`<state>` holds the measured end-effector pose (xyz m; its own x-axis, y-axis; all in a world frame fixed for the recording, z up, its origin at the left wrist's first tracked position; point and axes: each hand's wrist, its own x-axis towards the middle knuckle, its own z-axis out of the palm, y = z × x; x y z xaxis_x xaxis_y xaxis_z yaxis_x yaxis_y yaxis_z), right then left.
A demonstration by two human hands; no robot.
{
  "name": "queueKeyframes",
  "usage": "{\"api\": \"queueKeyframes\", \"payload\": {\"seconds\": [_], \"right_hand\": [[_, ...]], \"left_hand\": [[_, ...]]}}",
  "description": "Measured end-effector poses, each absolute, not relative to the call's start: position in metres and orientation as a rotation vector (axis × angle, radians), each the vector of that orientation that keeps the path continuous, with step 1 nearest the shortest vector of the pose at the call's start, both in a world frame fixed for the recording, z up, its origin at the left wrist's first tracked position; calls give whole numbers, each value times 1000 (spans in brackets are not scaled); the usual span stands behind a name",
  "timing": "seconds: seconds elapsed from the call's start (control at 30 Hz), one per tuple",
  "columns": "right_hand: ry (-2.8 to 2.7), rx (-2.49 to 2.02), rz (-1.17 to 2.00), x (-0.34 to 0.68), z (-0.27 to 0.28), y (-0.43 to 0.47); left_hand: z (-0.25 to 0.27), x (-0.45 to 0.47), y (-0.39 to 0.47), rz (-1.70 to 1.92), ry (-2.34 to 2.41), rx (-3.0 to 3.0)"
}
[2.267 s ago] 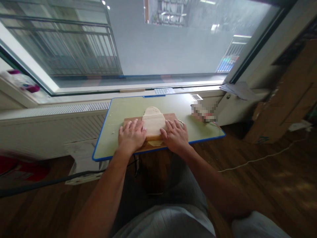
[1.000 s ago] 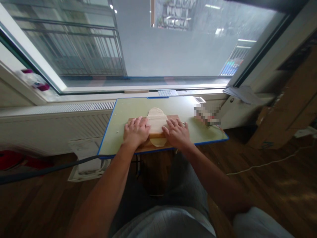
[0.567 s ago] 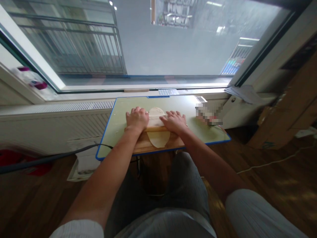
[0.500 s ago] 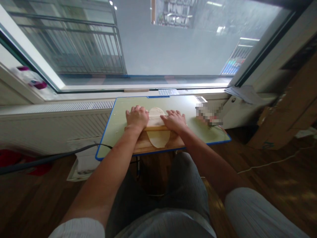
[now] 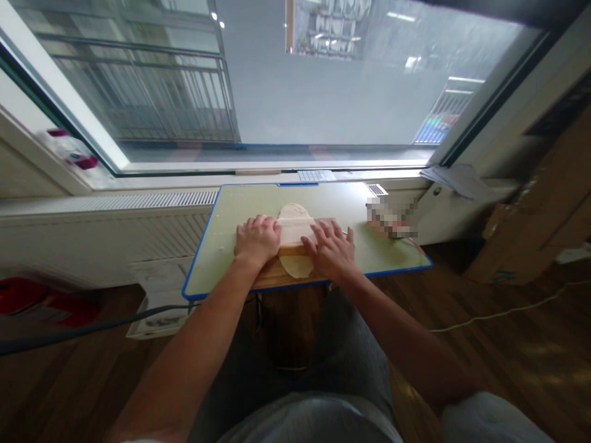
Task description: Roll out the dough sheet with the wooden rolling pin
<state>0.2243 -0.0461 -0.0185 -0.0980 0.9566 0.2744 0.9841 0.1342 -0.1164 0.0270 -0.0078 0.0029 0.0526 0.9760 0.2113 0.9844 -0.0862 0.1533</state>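
A thick wooden rolling pin (image 5: pixel 294 250) lies crosswise over a pale oval sheet of dough (image 5: pixel 296 267), which shows both beyond the pin and on my side of it. My left hand (image 5: pixel 259 237) is closed over the pin's left part, fingers bent together. On the right part rests my right hand (image 5: pixel 333 246), its fingers loosely spread over the pin and its thumb toward the middle. Beneath the dough is a wooden board (image 5: pixel 268 275), largely covered by my hands and forearms. The pin's ends are hidden under my hands.
The board sits on a small pale-green table (image 5: pixel 212 258) with a blue rim. A blurred-out item (image 5: pixel 392 218) stands at its right. Behind run a radiator (image 5: pixel 152 200) and a window sill. A cardboard box (image 5: pixel 512 234) stands right; a dark strap (image 5: pixel 138 314) crosses at left.
The rolling pin and both hands have come nearer to me over the dough. My right hand's fingers are more spread. The view has shifted slightly.
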Motion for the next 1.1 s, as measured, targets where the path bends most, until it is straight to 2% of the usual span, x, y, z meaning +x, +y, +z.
{"api": "queueKeyframes", "payload": {"seconds": [0.17, 0.33, 0.8, 1.1], "right_hand": [[-2115, -1930, -126, 224, -21, -63], [-2107, -1924, -92, 223, -18, -42], [-2035, -2015, 232, 216, 3, 72], [-2119, -1931, 148, 217, 1, 53]], "left_hand": [[-3, 25, -31, -506, -2018, -2229], [-10, 20, -45, -485, -1900, -2297], [7, 20, 63, -219, -2314, -2364], [-2, 15, 54, -148, -2219, -2439]]}}
